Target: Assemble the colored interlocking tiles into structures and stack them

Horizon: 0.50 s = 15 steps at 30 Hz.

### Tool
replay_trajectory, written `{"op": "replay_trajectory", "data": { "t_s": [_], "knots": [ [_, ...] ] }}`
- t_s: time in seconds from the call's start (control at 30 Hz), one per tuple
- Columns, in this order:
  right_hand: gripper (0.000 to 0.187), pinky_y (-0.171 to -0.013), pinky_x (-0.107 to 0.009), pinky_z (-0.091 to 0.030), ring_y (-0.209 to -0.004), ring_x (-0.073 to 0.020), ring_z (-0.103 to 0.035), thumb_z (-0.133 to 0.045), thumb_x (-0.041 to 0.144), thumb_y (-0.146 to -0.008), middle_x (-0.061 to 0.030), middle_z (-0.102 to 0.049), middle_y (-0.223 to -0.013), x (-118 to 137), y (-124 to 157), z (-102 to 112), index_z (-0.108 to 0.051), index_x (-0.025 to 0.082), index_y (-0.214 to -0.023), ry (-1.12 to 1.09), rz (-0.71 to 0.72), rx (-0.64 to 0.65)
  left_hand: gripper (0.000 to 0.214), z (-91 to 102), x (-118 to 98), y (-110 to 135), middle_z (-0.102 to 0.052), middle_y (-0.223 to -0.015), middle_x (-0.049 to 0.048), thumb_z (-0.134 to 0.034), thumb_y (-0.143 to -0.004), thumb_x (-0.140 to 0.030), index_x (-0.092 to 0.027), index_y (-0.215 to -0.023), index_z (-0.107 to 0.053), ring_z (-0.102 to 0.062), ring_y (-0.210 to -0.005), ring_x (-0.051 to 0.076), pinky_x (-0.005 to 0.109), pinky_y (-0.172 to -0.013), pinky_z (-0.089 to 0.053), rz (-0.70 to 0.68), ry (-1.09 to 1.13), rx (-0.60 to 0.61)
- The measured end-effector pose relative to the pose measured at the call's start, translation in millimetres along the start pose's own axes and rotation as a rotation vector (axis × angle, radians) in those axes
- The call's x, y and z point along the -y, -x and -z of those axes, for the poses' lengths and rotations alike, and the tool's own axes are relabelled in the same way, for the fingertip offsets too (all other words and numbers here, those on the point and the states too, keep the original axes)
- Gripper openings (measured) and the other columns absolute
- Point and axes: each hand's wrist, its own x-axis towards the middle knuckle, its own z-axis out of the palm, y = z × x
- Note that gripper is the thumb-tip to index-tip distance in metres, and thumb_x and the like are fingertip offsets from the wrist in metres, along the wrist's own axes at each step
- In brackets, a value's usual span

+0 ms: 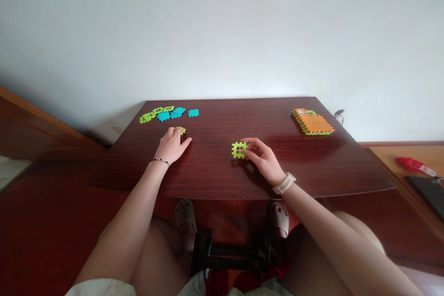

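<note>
My right hand (261, 155) is closed round a small lime-green cube (238, 150) built of notched plastic tiles, which stands on the dark wooden table (215, 180). My left hand (171, 144) lies on the table left of it, fingers curled over a single lime-green tile (181, 129) that peeks out at the fingertips. Just beyond that hand lies a loose group of green tiles (154, 113) and blue tiles (175, 113).
A flat stack of orange and green tiles (312, 122) lies at the table's far right. A white wall stands behind the table. A lower wooden surface at the right holds a red object (411, 164) and a dark flat item (430, 194). My knees and sandalled feet show below the table's near edge.
</note>
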Motion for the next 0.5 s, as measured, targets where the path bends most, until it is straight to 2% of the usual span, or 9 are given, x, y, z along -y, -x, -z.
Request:
{"op": "replay_trajectory", "data": {
  "t_s": [0.13, 0.23, 0.37, 0.5],
  "knots": [
    [0.039, -0.086, -0.038, -0.059, -0.094, -0.0231, -0.074, -0.076, 0.043, -0.095, -0.0038, -0.078, -0.103, -0.4, -0.1, 0.2, -0.067, 0.026, -0.128, -0.001, -0.008, 0.002, 0.042, -4.1, -15.8, 7.2, -0.062, -0.13, 0.015, -0.064, -0.103, -0.04, -0.02, -0.139, -0.063, -0.065, -0.125, 0.034, 0.05, -0.114, -0.052, -0.171, 0.129, -0.027],
    [0.038, -0.089, -0.039, -0.06, -0.097, -0.0238, -0.075, -0.076, 0.043, -0.095, -0.0044, -0.079, -0.105, -0.7, -0.3, -0.1, -0.067, 0.026, -0.128, 0.004, -0.005, 0.004, 0.031, -6.6, -34.5, 14.7, -0.065, -0.118, 0.0105, -0.065, -0.102, -0.035, -0.022, -0.131, -0.066, -0.066, -0.116, 0.031, 0.047, -0.107, -0.054, -0.341, 0.242, -0.031],
    [0.037, -0.089, -0.039, -0.06, -0.097, -0.0239, -0.075, -0.076, 0.042, -0.095, -0.0045, -0.079, -0.104, -0.3, -0.3, -0.8, -0.067, 0.026, -0.128, 0.005, -0.008, 0.007, 0.027, -9.3, -66.5, 29.2, -0.068, -0.102, 0.0052, -0.07, -0.1, -0.029, -0.023, -0.126, -0.067, -0.067, -0.105, 0.028, 0.043, -0.1, -0.055, -0.559, 0.386, 0.044],
    [0.037, -0.089, -0.04, -0.06, -0.097, -0.024, -0.074, -0.075, 0.042, -0.096, -0.0053, -0.079, -0.108, 1.5, 0.6, -1.1, -0.067, 0.026, -0.128, 0.014, -0.003, 0.006, 0.036, -7.3, -92.3, 43.9, -0.071, -0.104, 0.0029, -0.073, -0.095, -0.017, -0.025, -0.129, -0.066, -0.069, -0.101, 0.024, 0.039, -0.097, -0.055, -0.673, 0.549, 0.193]
  ]
}}
